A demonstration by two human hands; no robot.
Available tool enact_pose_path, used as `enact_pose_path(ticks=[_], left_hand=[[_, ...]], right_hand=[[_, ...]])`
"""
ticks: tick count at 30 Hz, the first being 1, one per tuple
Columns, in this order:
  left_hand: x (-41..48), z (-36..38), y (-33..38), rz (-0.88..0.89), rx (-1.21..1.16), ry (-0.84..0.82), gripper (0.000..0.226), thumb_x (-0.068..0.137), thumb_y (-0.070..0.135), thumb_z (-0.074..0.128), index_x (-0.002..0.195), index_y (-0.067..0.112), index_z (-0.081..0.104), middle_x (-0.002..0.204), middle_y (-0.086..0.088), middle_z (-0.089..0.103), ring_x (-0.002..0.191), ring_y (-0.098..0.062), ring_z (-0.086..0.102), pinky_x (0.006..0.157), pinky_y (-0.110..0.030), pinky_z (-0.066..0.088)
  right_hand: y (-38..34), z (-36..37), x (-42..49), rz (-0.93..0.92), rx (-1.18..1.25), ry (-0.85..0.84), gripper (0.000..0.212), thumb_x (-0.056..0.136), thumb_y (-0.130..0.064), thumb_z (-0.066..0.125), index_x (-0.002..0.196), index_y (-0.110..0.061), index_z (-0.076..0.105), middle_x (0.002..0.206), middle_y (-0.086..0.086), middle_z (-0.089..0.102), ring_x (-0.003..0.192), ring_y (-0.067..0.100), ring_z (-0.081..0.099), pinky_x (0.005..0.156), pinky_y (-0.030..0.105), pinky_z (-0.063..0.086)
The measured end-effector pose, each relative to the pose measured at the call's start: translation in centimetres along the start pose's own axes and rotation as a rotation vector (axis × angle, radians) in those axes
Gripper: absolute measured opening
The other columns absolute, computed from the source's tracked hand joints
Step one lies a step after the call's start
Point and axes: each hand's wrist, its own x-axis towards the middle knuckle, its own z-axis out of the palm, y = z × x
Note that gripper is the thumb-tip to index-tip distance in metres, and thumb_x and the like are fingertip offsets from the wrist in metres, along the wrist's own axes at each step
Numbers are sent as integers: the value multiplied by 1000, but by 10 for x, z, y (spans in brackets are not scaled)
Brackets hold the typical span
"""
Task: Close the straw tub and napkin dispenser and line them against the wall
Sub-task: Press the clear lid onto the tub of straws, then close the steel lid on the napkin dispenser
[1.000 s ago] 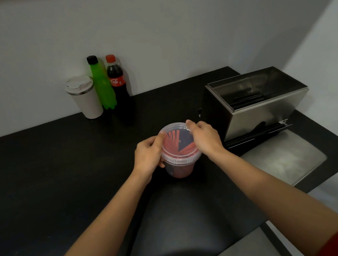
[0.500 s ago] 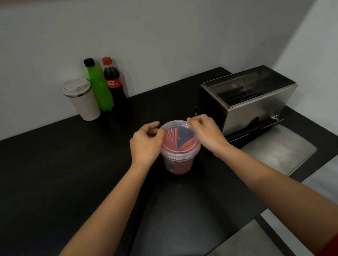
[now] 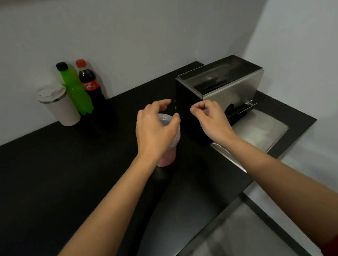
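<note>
The straw tub (image 3: pixel 167 158), a clear plastic cup with red straws and a clear lid, stands mid-counter. My left hand (image 3: pixel 153 129) lies over its lid from above, thumb on the rim at the right, fingers arched past the far edge. My right hand (image 3: pixel 212 120) hovers off the tub to the right, fingers loosely curled and holding nothing, just in front of the napkin dispenser (image 3: pixel 233 90). The dispenser is a steel box near the right wall. Its front plate (image 3: pixel 260 131) hangs open and lies flat on the counter.
A white tumbler (image 3: pixel 59 105), a green bottle (image 3: pixel 75 90) and a cola bottle (image 3: pixel 90 84) stand in a row against the back wall. The black counter (image 3: pixel 42 175) ends just right of the dispenser and close in front of me.
My right hand has let go of the tub's lid and moved right toward the dispenser. My left hand has shifted from the tub's side to on top of the lid.
</note>
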Motion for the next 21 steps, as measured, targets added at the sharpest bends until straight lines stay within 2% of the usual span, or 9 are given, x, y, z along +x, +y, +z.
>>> enact_pose_path(ticks=[3, 5, 7, 9, 14, 16, 18, 21], left_hand=[[-6, 16, 23, 52, -68, -46, 42, 81, 33, 65, 122, 27, 56, 115, 9, 60, 106, 1, 48, 84, -9, 34], [-12, 29, 40, 79, -113, -75, 45, 80, 30, 67, 123, 25, 54, 115, 8, 59, 105, -2, 51, 88, -18, 41], [-19, 44, 57, 89, -135, -87, 47, 79, 29, 68, 124, 24, 53, 114, 7, 58, 104, -4, 52, 86, -21, 43], [-24, 61, 73, 75, -155, -96, 48, 79, 28, 68, 124, 25, 52, 115, 7, 58, 104, -4, 52, 86, -21, 44], [-41, 110, 96, -7, -166, -112, 47, 77, 27, 70, 121, 24, 54, 113, 7, 58, 100, -2, 53, 85, -20, 46], [-47, 131, 99, -61, -150, -117, 47, 76, 27, 71, 120, 24, 55, 113, 7, 57, 100, -4, 53, 85, -22, 46], [-55, 150, 100, -115, -117, -115, 49, 76, 28, 72, 121, 23, 55, 114, 6, 56, 102, -7, 52, 85, -22, 44], [-64, 171, 100, -187, -77, -119, 52, 75, 27, 74, 123, 22, 55, 116, 3, 54, 109, -13, 51, 93, -30, 45]], right_hand=[[11, -25, -4, -32, 27, 29, 10, 90, -29, 54, 96, -22, 59, 107, 0, 52, 85, 2, 53, 70, 3, 39], [22, -45, -4, -47, 48, 65, 9, 91, -26, 54, 94, -20, 60, 103, 1, 53, 84, 2, 53, 72, 3, 40], [35, -67, -3, -49, 56, 86, 8, 90, -24, 55, 93, -19, 61, 100, 1, 54, 84, 4, 54, 73, 6, 41], [49, -90, 0, -35, 34, 66, 8, 89, -24, 56, 92, -19, 62, 99, 1, 55, 84, 8, 55, 73, 7, 41], [91, -139, 11, 28, -36, -33, 11, 85, -26, 62, 94, -18, 59, 97, -3, 52, 82, 2, 52, 68, 1, 37], [108, -153, 16, 52, -82, -80, 19, 84, -28, 63, 98, -17, 59, 102, 0, 52, 83, 3, 52, 69, 5, 38], [125, -164, 22, 81, -129, -131, 24, 83, -31, 63, 102, -16, 58, 109, 4, 53, 88, 9, 53, 74, 15, 38], [145, -178, 28, 108, -172, -199, 29, 83, -29, 62, 108, -16, 56, 117, 9, 52, 96, 18, 55, 80, 26, 41]])
